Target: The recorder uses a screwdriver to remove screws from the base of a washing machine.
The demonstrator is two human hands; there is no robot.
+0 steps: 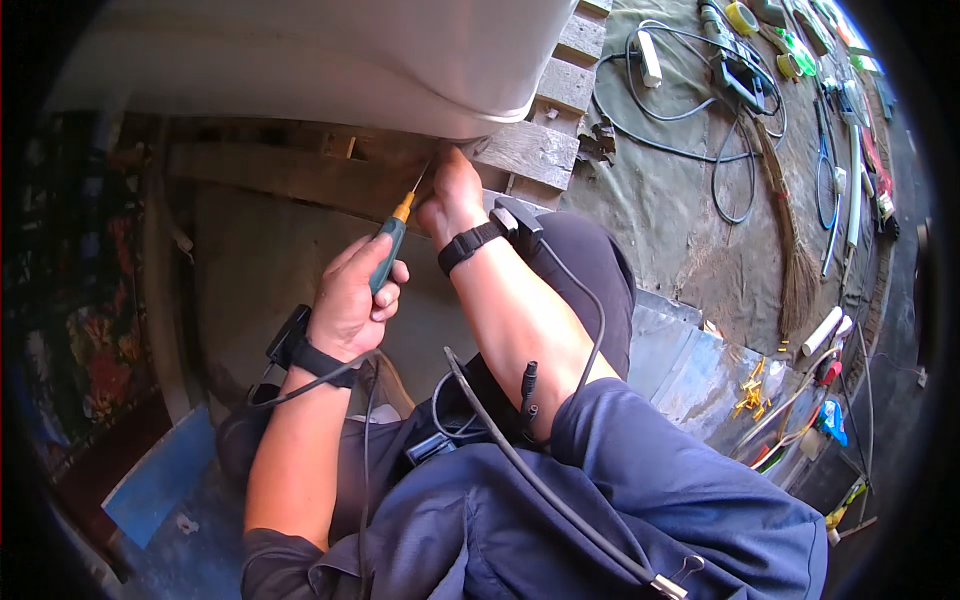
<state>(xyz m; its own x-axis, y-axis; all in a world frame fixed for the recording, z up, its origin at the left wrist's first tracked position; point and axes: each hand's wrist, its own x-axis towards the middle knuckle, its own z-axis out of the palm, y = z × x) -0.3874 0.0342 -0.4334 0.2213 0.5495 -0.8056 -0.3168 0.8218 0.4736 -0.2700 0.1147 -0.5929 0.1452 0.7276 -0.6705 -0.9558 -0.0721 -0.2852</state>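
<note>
In my left hand [346, 300] is a screwdriver [389, 255] with a dark green and yellow handle. The fingers wrap its grip, and the thin shaft slants up toward the underside of a large white smooth-sided body [340, 65]. Its tip is lost in the shadow there. My right hand [455, 190] reaches up beside the shaft to the lower rim of the white body. Most of its fingers are hidden, so what they touch cannot be made out. Both wrists wear black straps with small devices.
Wooden pallet slats [530, 155] lie under the white body. Right of them, black cable [735, 160], a white power strip [649, 60] and a straw broom [797, 270] rest on a ground sheet. Small yellow pieces [752, 390] are scattered nearby. A blue panel [160, 475] leans at left.
</note>
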